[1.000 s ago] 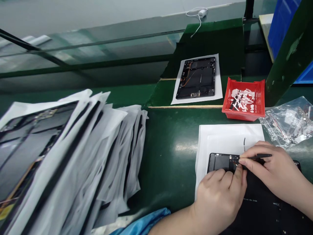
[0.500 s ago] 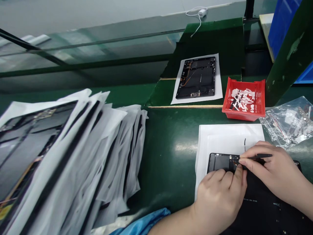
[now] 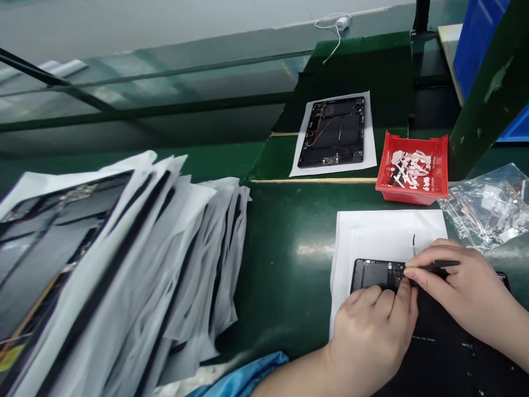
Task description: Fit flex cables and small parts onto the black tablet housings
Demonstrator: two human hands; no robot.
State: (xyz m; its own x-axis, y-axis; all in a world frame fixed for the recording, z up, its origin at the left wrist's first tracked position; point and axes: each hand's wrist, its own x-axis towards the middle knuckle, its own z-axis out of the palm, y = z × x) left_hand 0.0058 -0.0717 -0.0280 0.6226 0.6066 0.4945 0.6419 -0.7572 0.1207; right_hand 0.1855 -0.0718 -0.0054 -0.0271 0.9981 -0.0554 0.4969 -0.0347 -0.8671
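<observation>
A black tablet-like device (image 3: pixel 433 342) lies opened on white sheets, with its inner parts showing at the far edge. My left hand (image 3: pixel 374 331) rests over its left part, fingers curled and closed; the index fingertip presses by a small brown cable (image 3: pixel 398 274) near the far edge. Whatever those fingers pinch, if anything, is hidden. In my right hand (image 3: pixel 463 281) a slim black stick-like tool (image 3: pixel 444 264) is gripped between thumb and fingers. Its working end meets the same spot beside the left fingertip, covered by the fingers. A thin dark wire (image 3: pixel 414 242) stands out above the right fingers.
White sheets (image 3: pixel 351 226) lie under the device. Beyond them sits a red bin (image 3: pixel 409 194) of small white pieces, beside a clear plastic bag (image 3: pixel 487 204) of parts. Another opened device (image 3: pixel 334 132) lies farther back. Leaning at left is a stack of paper-wrapped devices (image 3: pixel 165 264).
Both hands keep practically the same position at the device's far edge. The whole view has shifted very slightly.
</observation>
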